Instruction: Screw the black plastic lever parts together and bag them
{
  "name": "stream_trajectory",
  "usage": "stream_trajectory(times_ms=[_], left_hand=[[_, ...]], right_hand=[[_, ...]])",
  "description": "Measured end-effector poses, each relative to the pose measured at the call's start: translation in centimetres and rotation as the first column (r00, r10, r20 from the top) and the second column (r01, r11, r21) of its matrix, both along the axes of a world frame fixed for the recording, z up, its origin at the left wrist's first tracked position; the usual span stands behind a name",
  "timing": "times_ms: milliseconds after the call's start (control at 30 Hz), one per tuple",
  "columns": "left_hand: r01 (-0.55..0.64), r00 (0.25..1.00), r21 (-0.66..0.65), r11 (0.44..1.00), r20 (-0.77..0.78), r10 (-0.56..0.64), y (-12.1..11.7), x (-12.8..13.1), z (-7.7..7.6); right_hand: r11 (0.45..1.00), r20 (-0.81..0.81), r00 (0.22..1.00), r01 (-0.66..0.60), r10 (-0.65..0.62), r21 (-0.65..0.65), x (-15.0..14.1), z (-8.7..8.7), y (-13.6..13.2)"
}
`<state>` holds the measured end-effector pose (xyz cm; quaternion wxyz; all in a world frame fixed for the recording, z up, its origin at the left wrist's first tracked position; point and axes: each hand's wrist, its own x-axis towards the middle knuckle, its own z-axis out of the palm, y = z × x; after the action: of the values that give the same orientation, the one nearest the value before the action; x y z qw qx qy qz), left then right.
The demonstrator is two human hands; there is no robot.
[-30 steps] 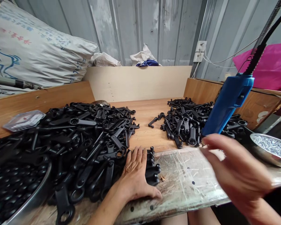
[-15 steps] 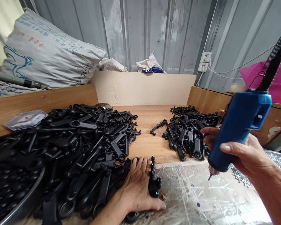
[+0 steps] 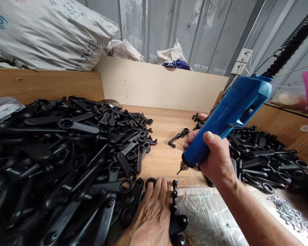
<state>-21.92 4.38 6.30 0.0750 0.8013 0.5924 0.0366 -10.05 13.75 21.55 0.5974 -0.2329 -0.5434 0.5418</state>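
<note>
My left hand (image 3: 154, 213) lies back-up at the front of the workbench, its fingers close together over black plastic crank handles (image 3: 178, 223). Knobbed ends and screw heads of these stick out along the hand's right side; the thumb is out of sight. In my right hand (image 3: 217, 157) is a blue electric screwdriver (image 3: 218, 119), the fingers wrapped round its body. Its thin bit points down and left, just above the handles under my left hand, apart from them. A large heap of similar black crank parts (image 3: 74, 126) spreads out left of my left hand.
Behind my right forearm lies a second heap of black parts (image 3: 261, 157), with loose silver screws (image 3: 292, 212) in front. One jointed black piece (image 3: 178, 136) rests on the wooden bench. Plastic film (image 3: 202, 215) covers the near surface. A white sack (image 3: 53, 30) stands behind the left board.
My right hand has brought the screwdriver left and down, close to my left hand. The left hand stays on the black handles. The camera view has tilted and shifted.
</note>
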Motion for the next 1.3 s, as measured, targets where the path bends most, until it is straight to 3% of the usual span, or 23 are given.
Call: stream_trajectory(times_ms=[100, 200, 467, 900, 1300], left_hand=[[-0.059, 0.995, 0.126, 0.990, -0.078, 0.069, 0.7, 0.1, -2.5], [-0.061, 0.991, 0.190, 0.980, -0.105, 0.082, 0.9, 0.2, -3.4], [-0.058, 0.983, 0.213, 0.975, -0.159, 0.093, 0.7, 0.2, -2.7], [0.008, 0.999, 0.224, 0.975, -0.053, 0.004, 0.3, -0.3, -3.5], [-0.037, 0.999, 0.245, 0.969, -0.021, 0.044, -0.4, -0.3, -2.9]], right_hand=[[1.000, -0.009, 1.000, -0.001, 0.001, 0.010, -0.2, -0.4, 0.1], [1.000, 0.000, 1.000, 0.006, -0.006, 0.024, -0.1, -0.8, 0.0], [0.998, 0.010, 0.998, -0.058, 0.058, 0.029, -0.2, -1.4, 0.2], [0.997, 0.027, 0.997, -0.069, 0.068, 0.033, -0.1, -1.6, 0.3], [0.995, 0.040, 0.995, -0.098, 0.097, 0.031, 0.0, -2.1, 0.4]])
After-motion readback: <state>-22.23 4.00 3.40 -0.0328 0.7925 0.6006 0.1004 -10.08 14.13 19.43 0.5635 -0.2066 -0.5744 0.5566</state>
